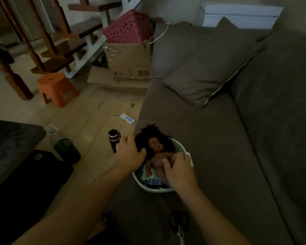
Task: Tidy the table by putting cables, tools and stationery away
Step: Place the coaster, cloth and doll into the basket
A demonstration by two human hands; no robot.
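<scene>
A pale green bowl-like basket [181,147] sits on the sofa seat near its front edge. A doll [156,149] with dark curly hair lies in it on top of blue patterned items. My left hand [130,156] rests on the doll's hair at the basket's left rim, and I cannot tell whether its fingers grip. My right hand [179,171] has its fingers curled on the doll's legs. Black-handled scissors [179,225] lie on the sofa close to me, between my forearms. A dark flask [114,140] stands just left of my left hand.
A grey sofa [237,156] with a cushion [210,76] fills the right. On the floor lie a white power strip [127,119] with its cable, a clear bottle [64,144], an orange stool [56,88] and cardboard boxes [129,61]. A dark table [11,144] is at the left.
</scene>
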